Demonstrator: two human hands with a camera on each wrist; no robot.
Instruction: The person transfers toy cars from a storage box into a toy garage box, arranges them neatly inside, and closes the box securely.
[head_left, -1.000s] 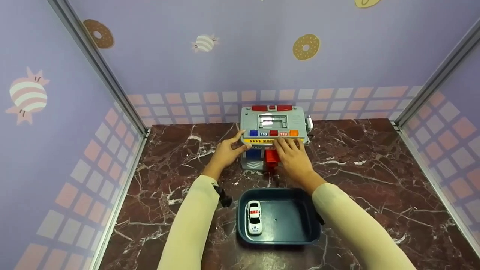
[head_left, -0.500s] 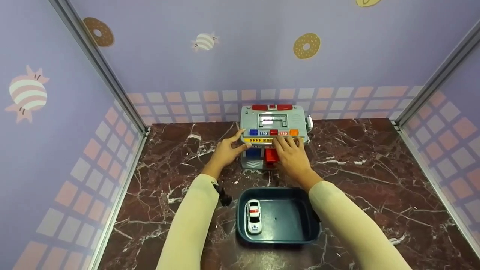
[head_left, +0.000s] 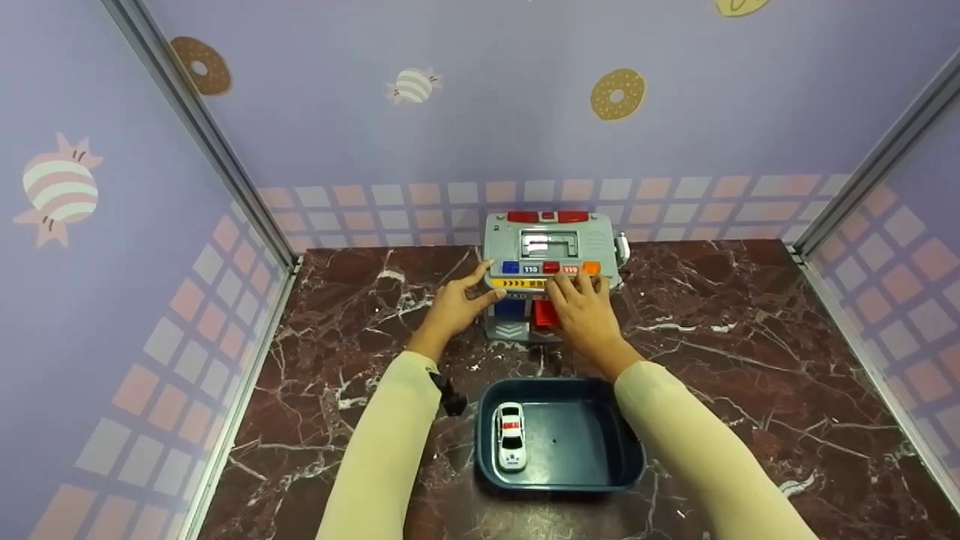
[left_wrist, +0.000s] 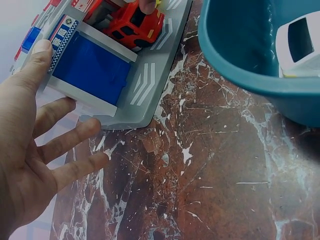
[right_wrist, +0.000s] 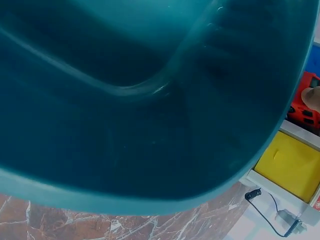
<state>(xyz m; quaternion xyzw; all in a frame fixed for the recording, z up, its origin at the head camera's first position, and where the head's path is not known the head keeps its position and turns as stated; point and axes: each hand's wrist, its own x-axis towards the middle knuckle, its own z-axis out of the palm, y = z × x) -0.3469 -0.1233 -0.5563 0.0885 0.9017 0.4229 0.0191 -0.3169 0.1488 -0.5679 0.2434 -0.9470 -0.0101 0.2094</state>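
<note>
A grey toy police and fire station (head_left: 504, 225) stands against the back wall, with blue and yellow garage doors in front. My left hand (head_left: 454, 306) holds its left front corner. The thumb lies on the front sign in the left wrist view, with the other fingers spread along the side. A red toy fire truck (left_wrist: 145, 22) sits partly inside the middle bay. My right hand (head_left: 589, 315) lies at the front, its fingers over the yellow-striped roof edge. One fingertip (right_wrist: 312, 98) presses on the truck's top.
In front of the station is a dark teal plastic bin (head_left: 559, 486). A white toy police car (head_left: 511, 436) lies along its left side. A small handset on a cord (right_wrist: 253, 194) hangs at the station's right side. Patterned wall panels close in the marbled table (head_left: 360, 337).
The red fire truck has slid back into the middle bay, with less of it showing in front. My right hand has followed it slightly; my left hand keeps its place.
</note>
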